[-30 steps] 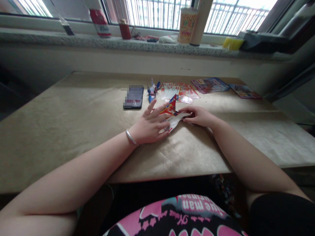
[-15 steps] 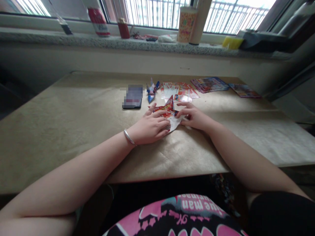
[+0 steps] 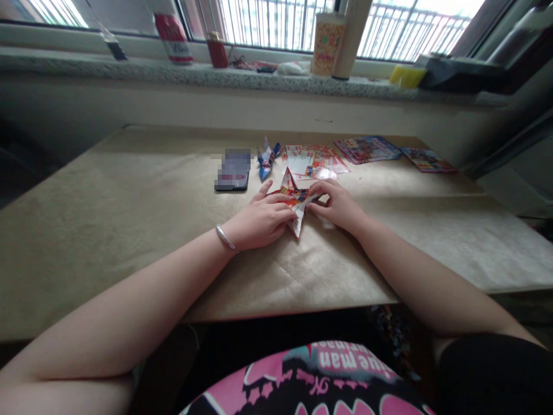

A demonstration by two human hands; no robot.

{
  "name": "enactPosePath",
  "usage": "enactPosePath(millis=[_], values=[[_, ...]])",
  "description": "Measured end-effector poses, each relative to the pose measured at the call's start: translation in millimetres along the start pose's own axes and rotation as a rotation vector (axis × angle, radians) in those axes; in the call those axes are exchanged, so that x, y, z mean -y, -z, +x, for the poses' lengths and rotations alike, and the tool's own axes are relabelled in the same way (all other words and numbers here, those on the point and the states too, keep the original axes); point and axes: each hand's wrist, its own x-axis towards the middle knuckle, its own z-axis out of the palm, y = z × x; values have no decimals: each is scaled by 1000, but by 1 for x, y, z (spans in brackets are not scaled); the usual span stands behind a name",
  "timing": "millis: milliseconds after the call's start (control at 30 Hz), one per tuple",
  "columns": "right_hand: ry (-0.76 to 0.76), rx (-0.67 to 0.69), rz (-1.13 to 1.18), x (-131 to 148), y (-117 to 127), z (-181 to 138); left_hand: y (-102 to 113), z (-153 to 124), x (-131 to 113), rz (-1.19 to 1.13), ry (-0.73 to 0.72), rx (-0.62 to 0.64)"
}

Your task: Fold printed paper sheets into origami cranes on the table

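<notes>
Hands: the left hand point(image 3: 268, 220) and the right hand point(image 3: 336, 204) were both bare. Bangle point(image 3: 226, 237): one, silver-coloured, smooth, narrow and rounded, was worn at the left wrist. Top point(image 3: 358, 392): one, black ground, bore a large pink-and-white print across the front. Lettering point(image 3: 339, 361): white, in heavy strokes on pink, was only partly legible; a greyish-teal patch point(image 3: 297, 357) adjoined it. Smaller star-like pink shapes point(image 3: 266, 389) stood against the black. Sleeve point(image 3: 492, 369): right, plain black, was short and left the forearm uncovered.
</notes>
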Motion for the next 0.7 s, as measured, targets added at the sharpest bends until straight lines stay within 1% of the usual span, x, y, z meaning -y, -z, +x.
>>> enactPosePath(millis=[67, 233, 333, 400, 500, 600, 700], values=[[-61, -19, 59, 1, -3, 1, -1, 1, 0, -1, 23, -16], [-185, -42, 237, -2, -8, 3, -7, 1, 7, -28, 21, -59], [-271, -18, 307, -3, -9, 5, -9, 1, 8, -4, 47, -112], [-318, 4, 340, -1, -7, 5, -10, 1, 7, 26, 126, -194], [-352, 4, 361, 3, -4, 6, -10, -1, 5, 60, 318, -281], [-354, 1, 362, 3, -2, 5, -9, -2, 4, 59, 478, -256], [-353, 4, 351, 1, -1, 4, -9, -1, 5, 66, 562, -182]])
